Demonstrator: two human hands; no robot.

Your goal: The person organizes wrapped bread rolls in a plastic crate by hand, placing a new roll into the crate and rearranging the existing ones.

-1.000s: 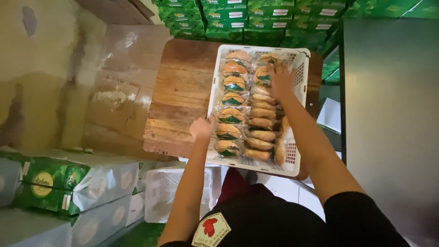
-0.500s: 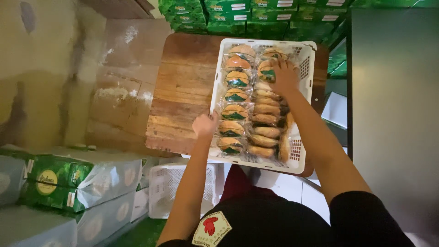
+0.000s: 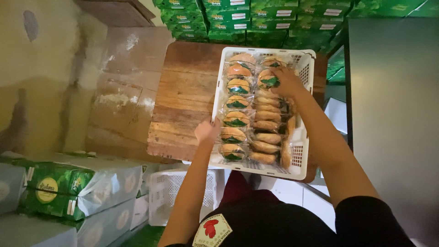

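Note:
A white plastic crate [image 3: 302, 68] sits on a wooden table [image 3: 187, 96] and holds two rows of wrapped round pastries [image 3: 237, 104] with green labels. My left hand [image 3: 206, 131] rests at the crate's left rim, fingers curled on the edge beside the near pastries. My right hand [image 3: 287, 82] reaches into the far right of the crate and presses on a wrapped pastry [image 3: 270, 81] at the top of the right row, where the pastries stand on edge. Whether it grips that pastry I cannot tell.
Green cartons [image 3: 238, 18] are stacked behind the table. Plastic-wrapped green and white packs [image 3: 77, 187] lie at lower left. A second white crate [image 3: 176, 192] stands below the table. A grey panel [image 3: 393, 114] fills the right side.
The view has shifted slightly. My right hand has moved a little along the far end of the right row. My left hand stays at the crate's left rim.

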